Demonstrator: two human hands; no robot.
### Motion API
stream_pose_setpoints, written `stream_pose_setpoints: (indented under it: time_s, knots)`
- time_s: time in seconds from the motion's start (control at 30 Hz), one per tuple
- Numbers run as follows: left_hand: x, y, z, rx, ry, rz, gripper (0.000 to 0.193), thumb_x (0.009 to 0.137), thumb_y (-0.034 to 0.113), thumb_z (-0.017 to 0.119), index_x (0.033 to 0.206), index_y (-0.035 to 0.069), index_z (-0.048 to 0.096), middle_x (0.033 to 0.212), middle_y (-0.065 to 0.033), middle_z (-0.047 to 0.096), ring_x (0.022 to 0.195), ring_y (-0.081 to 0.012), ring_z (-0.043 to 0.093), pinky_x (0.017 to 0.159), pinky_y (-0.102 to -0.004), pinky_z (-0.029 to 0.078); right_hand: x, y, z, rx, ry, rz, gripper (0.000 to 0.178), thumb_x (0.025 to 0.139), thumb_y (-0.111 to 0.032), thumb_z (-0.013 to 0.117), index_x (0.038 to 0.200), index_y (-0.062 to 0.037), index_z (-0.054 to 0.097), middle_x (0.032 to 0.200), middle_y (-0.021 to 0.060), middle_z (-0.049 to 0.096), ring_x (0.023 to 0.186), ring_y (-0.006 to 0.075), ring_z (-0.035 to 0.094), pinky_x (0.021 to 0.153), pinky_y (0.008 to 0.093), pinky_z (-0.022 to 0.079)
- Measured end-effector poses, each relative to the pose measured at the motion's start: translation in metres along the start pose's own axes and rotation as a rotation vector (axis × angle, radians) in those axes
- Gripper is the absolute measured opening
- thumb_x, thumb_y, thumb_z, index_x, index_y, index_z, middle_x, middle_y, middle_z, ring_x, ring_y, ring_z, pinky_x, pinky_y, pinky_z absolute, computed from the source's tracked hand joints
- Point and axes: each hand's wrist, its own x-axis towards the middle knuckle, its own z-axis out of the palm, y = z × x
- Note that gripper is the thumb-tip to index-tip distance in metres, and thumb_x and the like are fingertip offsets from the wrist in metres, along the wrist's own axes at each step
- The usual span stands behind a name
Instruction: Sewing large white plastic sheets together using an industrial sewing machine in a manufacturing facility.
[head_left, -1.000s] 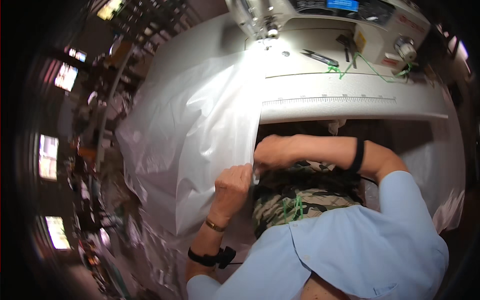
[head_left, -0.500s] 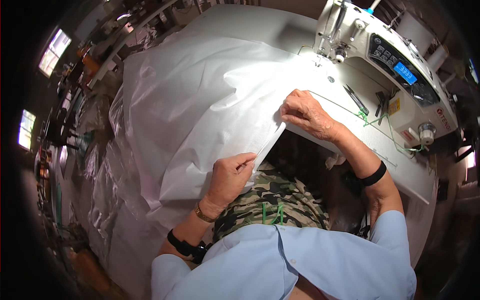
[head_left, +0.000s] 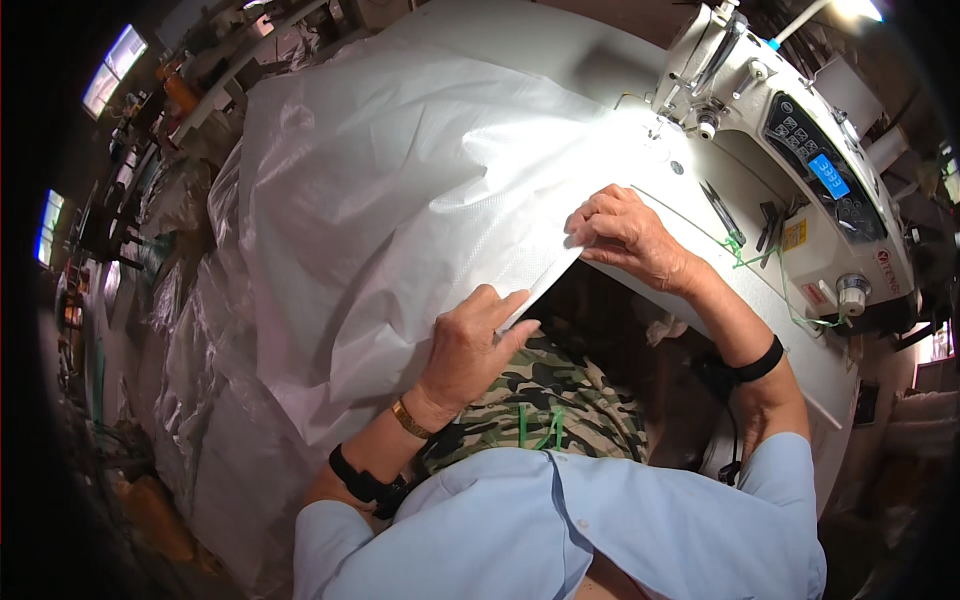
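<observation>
A large white woven plastic sheet point(head_left: 400, 200) spreads over the table and drapes toward my lap, its near edge folded into a narrow hem. My right hand point(head_left: 635, 240) is closed in a pinch on that edge, at the corner nearest the sewing machine point(head_left: 810, 150). Farther down the same edge, my left hand point(head_left: 465, 345) rests against the sheet. Its thumb and forefinger are parted, with the hem passing between them. The sheet hides some of the left fingers. Light falls brightly around the machine's needle area point(head_left: 655, 130), beyond my right hand.
Black thread snips point(head_left: 722, 212) lie on the white table point(head_left: 775, 300) beside the machine, near tangled green thread point(head_left: 745, 250). Crumpled clear plastic point(head_left: 195, 370) hangs at the left. A dark gap point(head_left: 600, 310) separates the table edge from my lap.
My left hand's thumb and forefinger have spread apart from their pinch. My right hand keeps its pinch on the edge. The view has shifted slightly, moving the machine rightward in the picture.
</observation>
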Motion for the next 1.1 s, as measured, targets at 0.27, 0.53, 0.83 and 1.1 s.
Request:
stream_pose_setpoints:
  time_s: [0.27,0.53,0.83,1.1]
  knots:
    - [0.007,-0.008,0.001,0.18,0.151,0.147,0.015,0.08,-0.002,0.072,0.095,0.002,0.069,0.075,-0.0093,0.055,0.058,-0.0232,0.055,0.053,-0.0337,0.043,0.007,-0.002,0.003,-0.089,-0.012,0.0,0.013,0.083,-0.02,0.073,0.092,-0.0134,0.065,0.093,-0.0006,0.06,0.094,0.0201,0.055,0.083,0.0355,0.041]
    - [0.009,-0.013,-0.003,0.1,0.152,0.143,0.02,0.083,-0.006,0.067,0.103,0.0,0.068,0.077,-0.0119,0.056,0.062,-0.025,0.058,0.055,-0.0352,0.045,0.014,0.017,-0.001,-0.133,0.007,-0.005,0.025,0.084,-0.034,0.071,0.086,-0.0113,0.06,0.083,0.0037,0.057,0.083,0.0239,0.056,0.075,0.0368,0.043]
    - [0.019,-0.03,-0.018,-0.119,-0.107,0.052,0.023,0.09,0.001,0.061,0.113,-0.003,0.064,0.082,-0.0148,0.059,0.065,-0.0273,0.055,0.062,-0.0347,0.045,0.011,0.047,-0.018,-0.205,0.049,0.103,0.036,0.081,-0.044,0.072,0.08,-0.0111,0.057,0.079,0.004,0.057,0.08,0.024,0.055,0.081,0.0368,0.039]
    - [0.035,-0.024,-0.018,-0.148,-0.276,0.129,0.022,0.082,-0.001,0.062,0.103,-0.002,0.067,0.081,-0.0144,0.063,0.062,-0.0257,0.057,0.059,-0.0335,0.046,0.015,0.059,-0.022,-0.186,0.109,0.148,0.039,0.08,-0.047,0.072,0.084,-0.0104,0.059,0.076,0.0021,0.057,0.077,0.0217,0.056,0.094,0.0392,0.035]
